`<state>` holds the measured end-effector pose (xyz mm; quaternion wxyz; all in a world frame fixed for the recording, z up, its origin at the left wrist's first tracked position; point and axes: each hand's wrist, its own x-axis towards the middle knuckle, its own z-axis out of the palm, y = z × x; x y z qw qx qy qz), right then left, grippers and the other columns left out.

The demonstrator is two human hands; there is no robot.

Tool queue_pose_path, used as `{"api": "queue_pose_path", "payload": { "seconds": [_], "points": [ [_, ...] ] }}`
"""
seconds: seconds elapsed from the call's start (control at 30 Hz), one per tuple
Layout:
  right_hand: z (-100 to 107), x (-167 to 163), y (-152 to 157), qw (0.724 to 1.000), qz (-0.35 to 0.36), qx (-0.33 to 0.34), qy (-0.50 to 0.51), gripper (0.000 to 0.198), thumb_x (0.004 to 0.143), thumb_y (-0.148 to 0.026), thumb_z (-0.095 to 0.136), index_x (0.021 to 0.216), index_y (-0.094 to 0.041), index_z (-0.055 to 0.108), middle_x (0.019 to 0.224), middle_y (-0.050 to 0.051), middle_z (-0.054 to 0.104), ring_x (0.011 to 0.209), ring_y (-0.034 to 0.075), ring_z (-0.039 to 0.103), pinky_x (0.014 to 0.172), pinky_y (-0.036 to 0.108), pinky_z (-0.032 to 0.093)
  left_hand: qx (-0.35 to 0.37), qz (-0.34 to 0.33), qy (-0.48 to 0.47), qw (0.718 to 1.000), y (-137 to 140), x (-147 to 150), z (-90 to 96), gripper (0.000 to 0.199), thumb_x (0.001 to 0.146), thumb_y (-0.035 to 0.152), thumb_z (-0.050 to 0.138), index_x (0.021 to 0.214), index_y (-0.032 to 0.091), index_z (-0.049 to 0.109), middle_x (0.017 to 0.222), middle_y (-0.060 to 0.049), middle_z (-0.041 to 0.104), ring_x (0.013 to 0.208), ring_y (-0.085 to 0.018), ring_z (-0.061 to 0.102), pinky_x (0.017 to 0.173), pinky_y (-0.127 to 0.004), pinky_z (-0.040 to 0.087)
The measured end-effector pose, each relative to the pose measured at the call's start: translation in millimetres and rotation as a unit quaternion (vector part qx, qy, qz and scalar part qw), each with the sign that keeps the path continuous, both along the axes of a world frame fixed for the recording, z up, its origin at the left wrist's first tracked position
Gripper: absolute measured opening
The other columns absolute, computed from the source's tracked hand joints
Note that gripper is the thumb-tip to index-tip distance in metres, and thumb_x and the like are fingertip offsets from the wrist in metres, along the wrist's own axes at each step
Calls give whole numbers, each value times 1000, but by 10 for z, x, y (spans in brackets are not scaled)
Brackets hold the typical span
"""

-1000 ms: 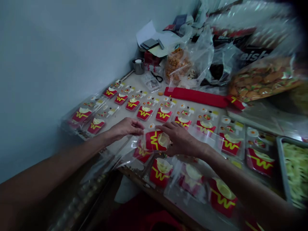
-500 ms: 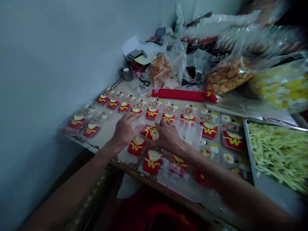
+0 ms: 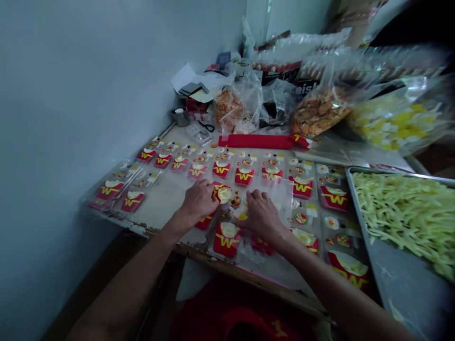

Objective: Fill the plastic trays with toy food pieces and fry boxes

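A clear plastic package (image 3: 235,201) with a red pouch marked with a yellow W and small toy-food pieces lies turned sideways between my hands. My left hand (image 3: 199,201) is closed on its red-pouch end. My right hand (image 3: 263,215) has its fingers curled at the other end of the same package, thumb towards me; its exact grip is partly hidden. A loose clear plastic flap (image 3: 280,189) shows beside the right hand. Just below the hands is another red W pouch (image 3: 226,240) in clear packaging.
Rows of similar packages (image 3: 244,176) cover the table. A metal tray (image 3: 387,270) of pale fry-shaped strips (image 3: 408,203) stands at right. Behind are a long red strip (image 3: 256,141), bags of orange pieces (image 3: 318,113) and yellow-white pieces (image 3: 394,123), scissors (image 3: 206,126) and a grey cup (image 3: 180,117).
My left hand has moved right and closed on the package's pouch end. My right hand has slid right along the package, uncovering its small pieces. The view has shifted slightly right.
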<state>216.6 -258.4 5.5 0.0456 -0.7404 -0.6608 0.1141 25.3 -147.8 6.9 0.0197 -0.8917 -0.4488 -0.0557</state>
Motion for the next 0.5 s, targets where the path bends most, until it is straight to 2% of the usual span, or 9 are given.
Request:
{"api": "queue_pose_path", "payload": {
  "seconds": [0.13,0.23,0.37,0.5],
  "points": [
    [-20,-35,25,1000,-12,13,10,75,71,-53,83,128,-11,59,123,17,60,112,35,54,89,40,46,-23,18,-16,999,64,72,-58,31,80,21,63,109,16,72,108,-12,70,108,-27,64,96,-35,51],
    [-18,-44,21,1000,-13,20,13,76,69,-54,85,127,-12,60,123,17,60,112,36,54,88,42,47,-24,36,0,999,49,132,-63,29,83,15,57,108,14,71,108,-12,71,105,-26,65,94,-35,51],
    [-19,-42,2,999,-17,28,15,74,66,-53,86,122,-10,62,120,17,61,109,36,54,86,43,48,-19,35,54,998,-20,245,28,26,87,12,51,104,14,71,105,-13,72,101,-27,68,86,-36,51],
    [-40,-49,8,999,-19,47,20,70,67,-49,85,120,-9,63,119,17,60,109,35,53,86,43,49,-29,55,75,995,63,316,113,25,87,12,51,95,11,74,93,-16,74,90,-30,71,75,-36,51]
  ]
}}
